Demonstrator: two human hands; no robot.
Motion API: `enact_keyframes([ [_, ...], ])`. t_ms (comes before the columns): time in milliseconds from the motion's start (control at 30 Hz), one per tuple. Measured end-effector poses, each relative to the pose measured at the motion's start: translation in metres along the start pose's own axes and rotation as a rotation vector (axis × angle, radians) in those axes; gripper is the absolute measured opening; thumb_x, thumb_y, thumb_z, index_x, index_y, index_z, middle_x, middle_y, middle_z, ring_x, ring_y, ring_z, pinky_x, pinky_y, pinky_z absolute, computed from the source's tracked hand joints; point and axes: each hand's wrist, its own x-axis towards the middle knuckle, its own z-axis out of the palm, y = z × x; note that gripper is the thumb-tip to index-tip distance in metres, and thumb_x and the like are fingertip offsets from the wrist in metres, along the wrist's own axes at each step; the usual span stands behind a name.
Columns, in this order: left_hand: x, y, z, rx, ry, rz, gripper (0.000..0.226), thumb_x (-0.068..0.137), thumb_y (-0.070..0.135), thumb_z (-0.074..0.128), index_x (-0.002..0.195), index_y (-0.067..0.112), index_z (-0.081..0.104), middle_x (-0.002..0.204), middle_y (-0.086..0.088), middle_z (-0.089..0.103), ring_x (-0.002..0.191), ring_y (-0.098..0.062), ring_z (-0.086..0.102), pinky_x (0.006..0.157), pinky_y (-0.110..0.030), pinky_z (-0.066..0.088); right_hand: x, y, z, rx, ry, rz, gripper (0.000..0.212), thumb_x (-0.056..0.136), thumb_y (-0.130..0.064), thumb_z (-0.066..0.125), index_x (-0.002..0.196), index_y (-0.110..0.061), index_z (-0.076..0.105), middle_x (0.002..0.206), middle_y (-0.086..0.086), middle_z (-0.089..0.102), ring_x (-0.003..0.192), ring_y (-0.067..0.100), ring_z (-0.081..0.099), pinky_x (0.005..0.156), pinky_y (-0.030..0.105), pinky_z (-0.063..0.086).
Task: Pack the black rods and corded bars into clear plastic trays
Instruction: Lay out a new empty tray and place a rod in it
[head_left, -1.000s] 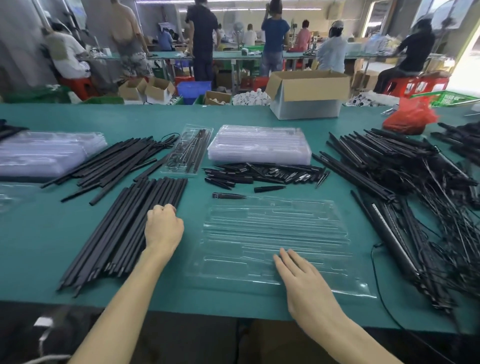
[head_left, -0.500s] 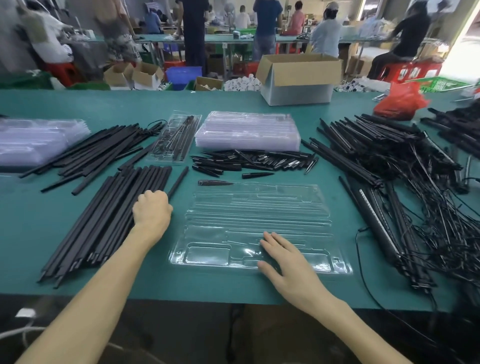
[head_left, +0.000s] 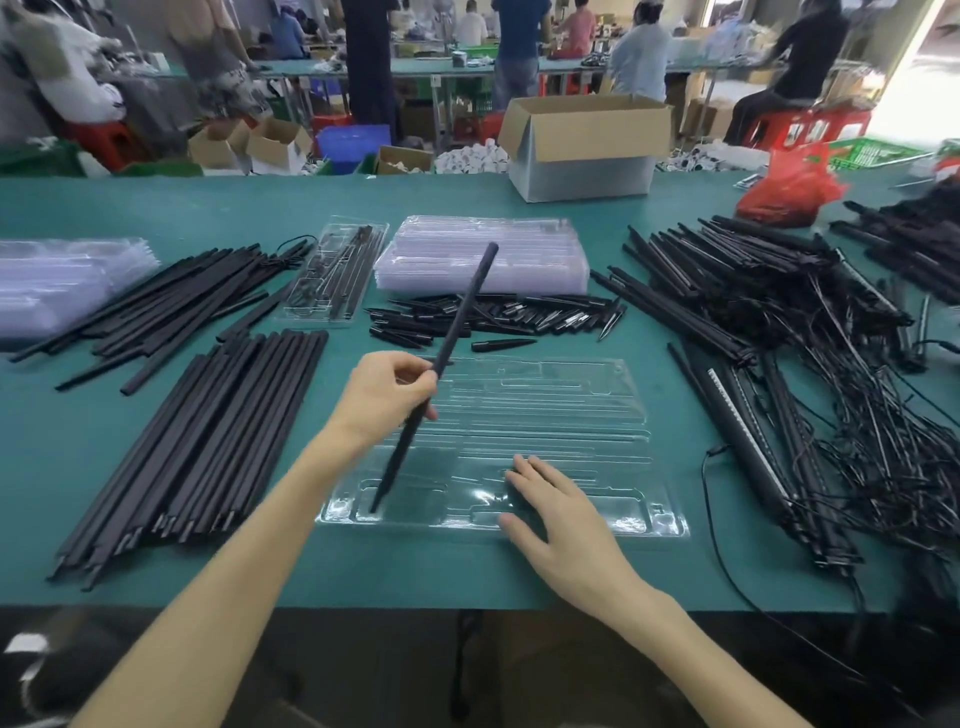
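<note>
My left hand (head_left: 382, 397) grips one long black rod (head_left: 460, 317) near its middle, lifted and slanted over the clear plastic tray (head_left: 587, 410); the rod's near end hangs above the tray's front left pocket. My right hand (head_left: 558, 512) rests flat with straight fingers on the tray's front part. A neat pile of black rods (head_left: 208, 441) lies left of the tray. A tangled heap of corded bars (head_left: 810, 395) lies to its right. Short tapered black pieces (head_left: 498, 317) lie just behind the tray.
Behind are a stack of empty clear trays (head_left: 483, 254), a partly filled tray (head_left: 337, 270), a looser rod pile (head_left: 156, 306) and bagged trays (head_left: 57, 286) at left. A cardboard box (head_left: 587, 145) and red bag (head_left: 789, 187) stand at the back. People work at far tables.
My left hand has left the rod pile, taken one rod and raised it over the tray. My right hand has stayed pressed on the tray's front.
</note>
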Motion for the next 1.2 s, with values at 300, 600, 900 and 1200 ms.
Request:
enact_keyframes([
  [300, -0.019, 0.013, 0.067, -0.725, -0.099, -0.239, 0.016, 0.100, 0.008, 0.060, 0.096, -0.007, 0.062, 0.087, -0.014, 0.069, 0.095, -0.029, 0.075, 0.072, -0.030, 0.061, 0.003, 0.003, -0.020, 0.733, 0.157, 0.171, 0.020, 0.102, -0.017, 0.056, 0.119, -0.018, 0.066, 0.106, -0.005, 0.076, 0.104, 0.015, 0.070, 0.090, 0.033, 0.056],
  [600, -0.014, 0.001, 0.050, -0.703, -0.027, -0.317, 0.015, 0.096, 0.016, 0.067, 0.105, 0.005, 0.067, 0.093, -0.004, 0.077, 0.091, -0.022, 0.075, 0.065, -0.025, 0.058, 0.005, 0.014, -0.037, 1.112, 0.359, 0.238, 0.018, 0.099, -0.023, 0.061, 0.105, -0.009, 0.072, 0.079, 0.010, 0.071, 0.068, 0.021, 0.064, 0.066, 0.025, 0.056],
  [900, 0.006, -0.018, 0.003, -0.600, 0.270, -0.347, 0.015, 0.099, 0.017, 0.063, 0.102, 0.002, 0.066, 0.091, -0.007, 0.071, 0.072, -0.013, 0.072, 0.057, -0.021, 0.055, 0.010, 0.055, -0.079, 1.159, 0.535, 0.389, 0.014, 0.098, -0.015, 0.061, 0.093, -0.005, 0.070, 0.068, 0.000, 0.062, 0.056, 0.009, 0.053, 0.054, 0.018, 0.051],
  [1200, -0.014, -0.037, 0.024, 0.637, 0.109, 0.312, 0.012, 0.095, 0.035, 0.067, 0.103, 0.028, 0.073, 0.106, 0.008, 0.063, 0.103, -0.017, 0.053, 0.091, -0.033, 0.028, 0.019, 0.072, -0.077, 1.069, 0.426, 0.514, 0.022, 0.099, -0.016, 0.061, 0.101, 0.003, 0.071, 0.069, 0.003, 0.068, 0.059, 0.012, 0.059, 0.054, 0.020, 0.052],
])
